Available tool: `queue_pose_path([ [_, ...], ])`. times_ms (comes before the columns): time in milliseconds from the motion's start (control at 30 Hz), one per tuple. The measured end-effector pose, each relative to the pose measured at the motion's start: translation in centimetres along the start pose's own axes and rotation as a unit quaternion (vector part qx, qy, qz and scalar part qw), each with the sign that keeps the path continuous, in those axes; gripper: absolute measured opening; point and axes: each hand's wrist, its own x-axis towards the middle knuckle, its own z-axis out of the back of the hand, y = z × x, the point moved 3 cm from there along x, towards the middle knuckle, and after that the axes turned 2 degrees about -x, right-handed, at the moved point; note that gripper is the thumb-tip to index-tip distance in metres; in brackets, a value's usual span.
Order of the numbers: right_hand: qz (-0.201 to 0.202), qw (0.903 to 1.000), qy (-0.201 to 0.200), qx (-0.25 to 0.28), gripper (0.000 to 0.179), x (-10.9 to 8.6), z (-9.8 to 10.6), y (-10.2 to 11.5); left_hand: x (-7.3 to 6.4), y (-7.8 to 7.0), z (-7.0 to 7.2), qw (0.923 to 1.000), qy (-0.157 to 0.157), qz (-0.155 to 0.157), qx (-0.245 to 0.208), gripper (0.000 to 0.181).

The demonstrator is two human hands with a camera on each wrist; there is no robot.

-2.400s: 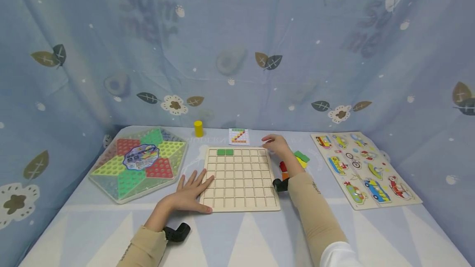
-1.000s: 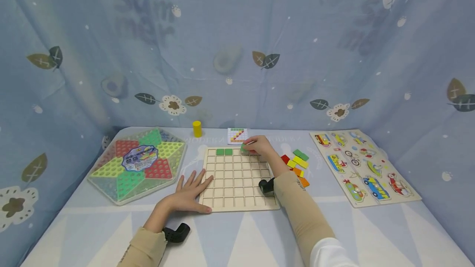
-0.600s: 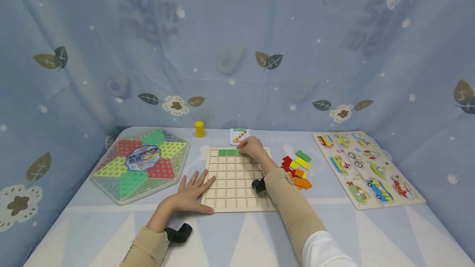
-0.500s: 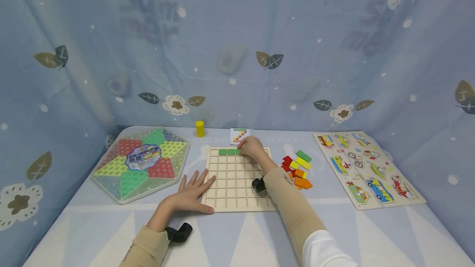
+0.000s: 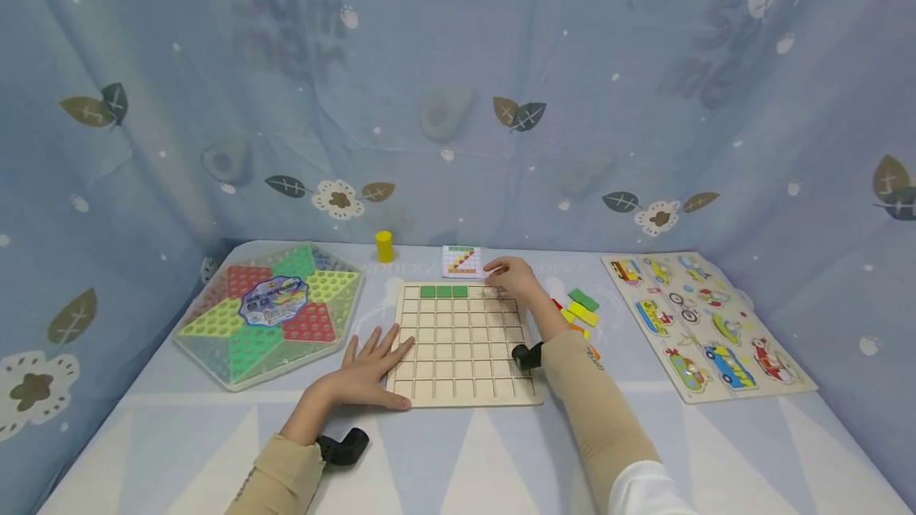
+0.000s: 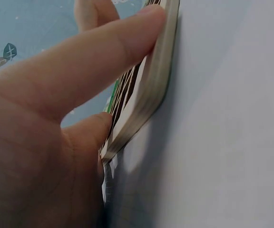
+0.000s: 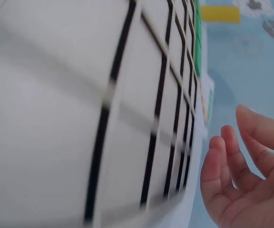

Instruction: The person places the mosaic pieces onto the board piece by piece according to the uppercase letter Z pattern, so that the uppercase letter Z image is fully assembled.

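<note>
Where the tan left sleeve (image 5: 282,471) is ending: a black wrist device (image 5: 345,447) is jutting out over the pale table (image 5: 458,455).
Left hand (image 5: 365,376): it is lying released, its fingers spreading across the left edge of the wooden grid board (image 5: 461,348), its thumb resting at the near left corner.
Grid board: it is lying flat at the middle of the table.
Loose tiles (image 5: 583,313): red, yellow, orange and green ones are lying right of the board, partly hiding behind the right arm.
Vehicle puzzle (image 5: 697,328): it is lying flat, well to the right.
Hexagonal game box (image 5: 246,352): it is lying to the left, showing red, yellow and green sections.
Right hand (image 5: 518,280): it is hovering released near the board's far right corner, its fingers curving loosely.
Green tiles (image 5: 444,292): three are filling the far row's second, third and fourth cells from the left.
Pattern card (image 5: 461,261): it is lying just beyond the board.
Yellow cylinder (image 5: 384,246): it is standing upright, left of the card.
Blue curtain (image 5: 458,165): it is hanging behind everything, showing leaves and flowers.
</note>
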Motion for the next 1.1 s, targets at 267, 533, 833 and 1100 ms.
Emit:
queue_pose_path([
  [267, -0.064, 0.9916, -0.089, -0.069, 0.027, -1.8, 4.6, -2.8, -0.3, 0.4, 0.1, 0.9999, -0.005, 0.004, -0.007, 0.099],
  [533, -0.152, 0.953, -0.125, -0.23, 0.031, -3.3, 8.0, -5.1, -0.6, 0.3, 0.3, 0.9998, -0.01, 0.002, -0.015, 0.1],
  [833, -0.199, 0.9396, -0.128, -0.247, 0.023, -3.9, 9.1, -5.6, -0.4, -0.1, 0.3, 0.9998, -0.007, -0.001, -0.016, 0.099],
  [1100, -0.149, 0.9764, -0.143, -0.065, 0.037, -3.2, 8.6, -4.4, -0.1, -0.3, 0.3, 0.9999, -0.005, -0.002, -0.016, 0.099],
])
